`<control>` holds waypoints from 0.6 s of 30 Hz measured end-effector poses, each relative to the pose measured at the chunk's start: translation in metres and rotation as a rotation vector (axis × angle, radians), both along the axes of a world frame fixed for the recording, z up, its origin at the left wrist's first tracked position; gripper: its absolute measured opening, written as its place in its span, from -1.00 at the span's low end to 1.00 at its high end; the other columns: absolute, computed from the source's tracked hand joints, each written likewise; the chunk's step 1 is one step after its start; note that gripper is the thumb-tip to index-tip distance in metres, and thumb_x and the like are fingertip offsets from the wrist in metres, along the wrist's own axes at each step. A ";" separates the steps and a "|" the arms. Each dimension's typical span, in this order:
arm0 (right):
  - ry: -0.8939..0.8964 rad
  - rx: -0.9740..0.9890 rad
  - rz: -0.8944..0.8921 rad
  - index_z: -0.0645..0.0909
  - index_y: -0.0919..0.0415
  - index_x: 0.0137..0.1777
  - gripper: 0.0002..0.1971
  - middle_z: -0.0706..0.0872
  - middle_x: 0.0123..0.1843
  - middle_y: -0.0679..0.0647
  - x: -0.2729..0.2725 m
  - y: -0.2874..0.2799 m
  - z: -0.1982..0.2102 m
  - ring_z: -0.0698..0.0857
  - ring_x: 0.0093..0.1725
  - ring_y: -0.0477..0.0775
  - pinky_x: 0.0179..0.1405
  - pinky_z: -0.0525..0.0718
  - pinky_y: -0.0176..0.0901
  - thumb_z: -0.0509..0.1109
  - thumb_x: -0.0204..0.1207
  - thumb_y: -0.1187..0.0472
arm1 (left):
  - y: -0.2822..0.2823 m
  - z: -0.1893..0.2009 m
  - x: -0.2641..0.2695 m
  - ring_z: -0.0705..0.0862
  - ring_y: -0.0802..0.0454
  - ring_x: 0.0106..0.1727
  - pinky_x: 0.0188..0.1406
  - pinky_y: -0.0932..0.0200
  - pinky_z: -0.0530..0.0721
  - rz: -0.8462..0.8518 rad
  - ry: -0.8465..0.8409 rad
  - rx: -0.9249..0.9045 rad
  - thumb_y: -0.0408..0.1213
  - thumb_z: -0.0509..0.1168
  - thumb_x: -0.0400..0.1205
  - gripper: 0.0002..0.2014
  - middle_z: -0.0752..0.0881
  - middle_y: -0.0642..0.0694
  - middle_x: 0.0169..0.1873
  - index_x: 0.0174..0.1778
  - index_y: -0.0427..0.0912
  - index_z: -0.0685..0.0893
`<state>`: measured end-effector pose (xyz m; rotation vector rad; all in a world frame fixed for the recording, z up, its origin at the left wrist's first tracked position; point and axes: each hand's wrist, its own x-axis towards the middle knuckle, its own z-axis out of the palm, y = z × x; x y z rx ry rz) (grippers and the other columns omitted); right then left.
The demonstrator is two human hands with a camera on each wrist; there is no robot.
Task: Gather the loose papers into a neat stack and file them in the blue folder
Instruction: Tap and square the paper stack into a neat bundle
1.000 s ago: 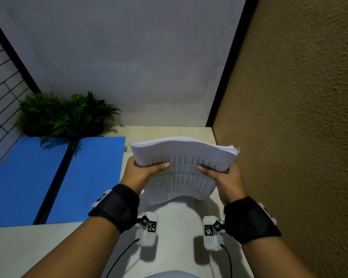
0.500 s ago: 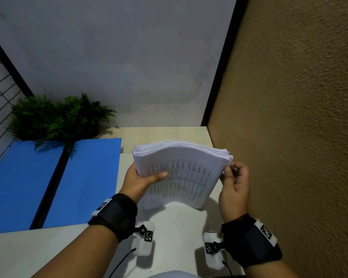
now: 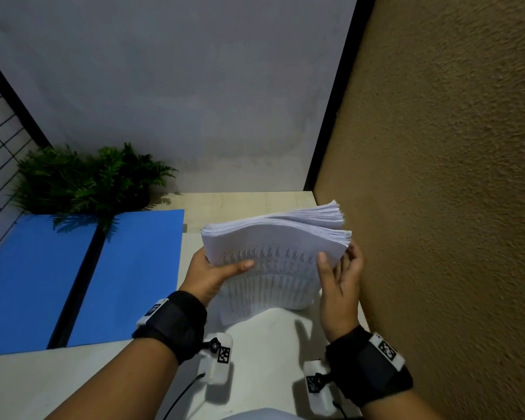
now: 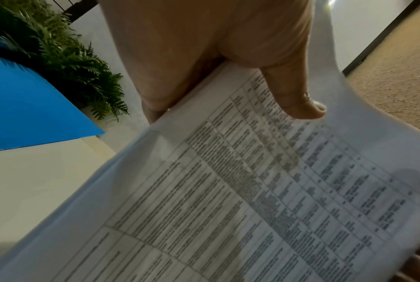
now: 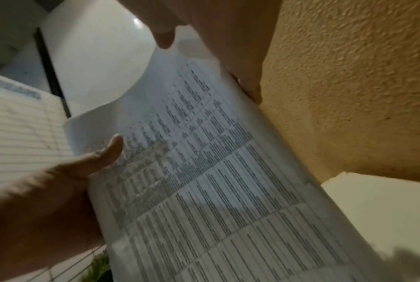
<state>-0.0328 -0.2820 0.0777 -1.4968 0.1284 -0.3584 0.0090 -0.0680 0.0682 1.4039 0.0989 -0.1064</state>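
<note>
A thick stack of printed papers is held on edge above the pale table, its printed tables facing me. My left hand grips its left edge, thumb on the front page, the other fingers hidden behind. My right hand holds the right edge, thumb on the front and fingers curled behind. At the top right corner the stack splits into two bundles. The blue folder lies open flat on the table to the left of the hands, clear of the papers.
A green fern plant stands at the back left, its fronds over the folder's far edge. A rough tan wall runs close along the right of the papers. A grey wall closes off the back.
My right hand has moved from the stack's lower front to its right edge. The stack's top right corner has parted into two bundles. My left hand keeps its grip.
</note>
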 end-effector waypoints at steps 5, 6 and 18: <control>0.045 -0.035 0.122 0.21 -0.04 0.61 -0.03 0.60 0.39 -0.12 0.007 0.000 0.006 0.64 0.35 -0.19 0.26 0.70 -0.15 0.59 0.20 -0.12 | 0.000 -0.002 -0.001 0.79 -0.06 0.10 0.03 0.02 0.77 -0.018 0.029 -0.003 -0.15 0.68 0.05 -0.37 0.85 -0.08 0.00 0.09 -0.02 0.76; 0.050 -0.038 0.116 0.20 -0.07 0.61 0.00 0.59 0.41 -0.10 0.009 -0.001 0.006 0.63 0.37 -0.15 0.27 0.70 -0.11 0.60 0.17 -0.15 | 0.001 -0.003 -0.001 0.78 -0.07 0.11 0.06 -0.02 0.76 -0.017 0.032 -0.005 -0.15 0.69 0.05 -0.36 0.85 -0.08 0.00 0.09 -0.02 0.76; 0.165 0.030 0.143 0.50 -0.02 0.36 -0.37 0.71 0.20 -0.01 0.026 0.007 0.003 0.72 0.19 -0.02 -0.08 0.76 -0.23 0.64 0.32 0.30 | -0.005 0.001 0.004 0.79 -0.10 0.10 0.03 -0.06 0.78 0.036 0.040 -0.010 -0.27 0.65 0.19 -0.47 0.85 -0.08 -0.02 0.10 -0.07 0.75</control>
